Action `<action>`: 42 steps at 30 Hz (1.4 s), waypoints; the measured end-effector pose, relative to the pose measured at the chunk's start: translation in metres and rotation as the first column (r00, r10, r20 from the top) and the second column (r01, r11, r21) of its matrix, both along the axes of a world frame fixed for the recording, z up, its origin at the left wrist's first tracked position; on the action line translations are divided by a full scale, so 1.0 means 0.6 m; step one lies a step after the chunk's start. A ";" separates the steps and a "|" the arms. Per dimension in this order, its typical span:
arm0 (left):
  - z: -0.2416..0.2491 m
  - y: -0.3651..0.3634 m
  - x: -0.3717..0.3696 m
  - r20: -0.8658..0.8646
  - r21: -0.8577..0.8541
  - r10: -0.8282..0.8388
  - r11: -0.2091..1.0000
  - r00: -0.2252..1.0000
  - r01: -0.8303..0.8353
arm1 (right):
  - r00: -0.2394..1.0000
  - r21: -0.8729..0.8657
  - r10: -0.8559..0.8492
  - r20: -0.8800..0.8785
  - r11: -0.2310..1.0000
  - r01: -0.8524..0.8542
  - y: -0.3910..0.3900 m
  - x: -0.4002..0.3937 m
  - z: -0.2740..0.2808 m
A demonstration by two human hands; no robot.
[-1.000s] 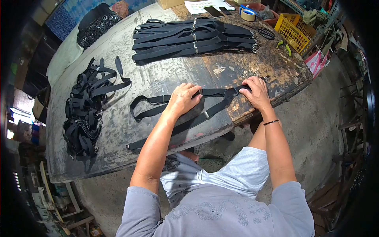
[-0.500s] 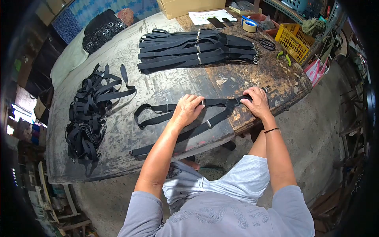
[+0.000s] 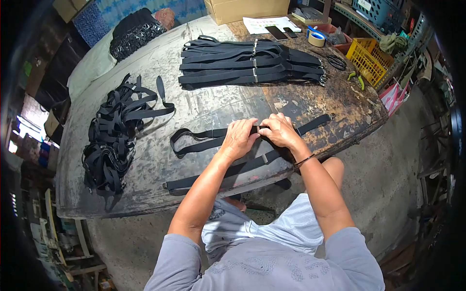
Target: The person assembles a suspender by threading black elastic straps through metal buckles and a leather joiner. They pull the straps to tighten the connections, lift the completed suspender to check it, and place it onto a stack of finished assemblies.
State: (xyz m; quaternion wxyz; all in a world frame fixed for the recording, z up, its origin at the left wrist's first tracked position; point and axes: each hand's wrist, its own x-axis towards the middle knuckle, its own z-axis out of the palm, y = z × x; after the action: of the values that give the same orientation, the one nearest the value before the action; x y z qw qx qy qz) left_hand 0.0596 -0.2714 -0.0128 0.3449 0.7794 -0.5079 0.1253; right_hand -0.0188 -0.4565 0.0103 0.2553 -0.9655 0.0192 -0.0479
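Black elastic suspenders (image 3: 233, 170) lie spread on the worktable in front of me, with straps looping to the left and one strap end out to the right. My left hand (image 3: 239, 137) is closed on the upper strap. Right beside it, my right hand (image 3: 279, 131) pinches the same strap, near a small metal slider that shows between the fingers. Another metal slider sits on the lower strap. The junction of the straps is hidden under my right hand and wrist.
Behind lies a neat stack of suspenders (image 3: 242, 63); a tangled pile of straps (image 3: 114, 131) is at left. Farther back are a black bundle (image 3: 136, 34), cardboard box (image 3: 247, 10), papers, phone (image 3: 276, 32), tape roll (image 3: 316, 39), green snips (image 3: 357, 80) and yellow crate (image 3: 371, 60).
My right hand has moved left from the strap junction to beside my left hand. The right strap end now shows uncovered. The view has shifted slightly.
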 end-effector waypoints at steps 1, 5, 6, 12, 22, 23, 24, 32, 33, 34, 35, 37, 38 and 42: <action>0.003 0.001 0.000 -0.054 0.039 0.007 0.999 0.999 -0.005 | 1.000 -0.004 0.003 -0.003 1.000 -0.003 -0.003 -0.001 -0.003; 0.029 0.004 0.007 -0.225 0.202 0.051 0.979 0.973 -0.005 | 0.997 0.043 0.010 0.077 0.999 -0.013 0.000 -0.003 -0.012; 0.029 0.003 0.009 -0.224 0.200 0.052 0.980 0.973 -0.007 | 0.994 0.060 0.000 0.107 0.998 -0.007 0.001 -0.005 -0.013; 0.047 -0.004 0.023 -0.422 0.164 0.006 0.984 0.906 0.070 | 0.997 0.219 0.033 0.069 0.975 -0.048 -0.010 -0.008 -0.007; 0.067 -0.015 0.022 -0.597 0.202 -0.006 0.967 0.803 0.158 | 0.991 0.250 0.074 0.113 0.963 -0.101 -0.014 -0.004 -0.002; 0.064 -0.017 0.021 -0.605 0.179 0.012 0.977 0.796 0.120 | 0.994 0.287 0.047 0.094 0.955 -0.072 -0.012 -0.005 0.003; 0.064 -0.017 0.020 -0.613 0.155 0.031 0.985 0.789 0.082 | 0.997 0.323 0.021 0.073 0.945 -0.044 -0.010 -0.005 0.009; 0.077 -0.016 0.000 -0.310 0.150 -0.003 0.987 0.951 0.052 | 0.990 0.469 -0.091 0.104 0.883 0.032 -0.005 -0.008 0.003; 0.079 -0.018 -0.005 -0.252 0.143 0.037 0.990 0.967 -0.001 | 0.993 0.466 -0.095 0.075 0.883 0.049 -0.007 -0.008 0.005; 0.081 -0.019 -0.007 -0.193 0.131 0.077 0.990 0.978 -0.052 | 0.992 0.466 -0.095 0.078 0.884 0.048 -0.008 -0.008 0.009; 0.082 -0.020 -0.006 -0.191 0.129 0.077 0.990 0.979 -0.053 | 0.998 0.494 -0.062 0.029 0.869 0.040 -0.010 -0.010 0.015; 0.079 -0.020 0.000 -0.085 0.179 0.055 0.983 0.995 -0.039 | 1.000 0.522 -0.027 -0.017 0.852 0.031 -0.013 -0.010 0.020; 0.078 -0.020 0.001 -0.083 0.180 0.055 0.983 0.995 -0.039 | 1.000 0.545 -0.009 -0.014 0.838 0.015 -0.015 -0.010 0.019; 0.084 -0.017 0.003 0.010 0.179 -0.003 0.984 1.000 0.001 | 0.999 0.576 0.047 0.014 0.816 -0.046 -0.024 -0.008 0.012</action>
State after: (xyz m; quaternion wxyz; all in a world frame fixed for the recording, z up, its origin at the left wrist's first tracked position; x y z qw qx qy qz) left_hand 0.0613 -0.2818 0.0373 0.2709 0.8061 -0.5196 0.0830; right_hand -0.0235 -0.4708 0.0172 0.5362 -0.8434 0.0093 -0.0333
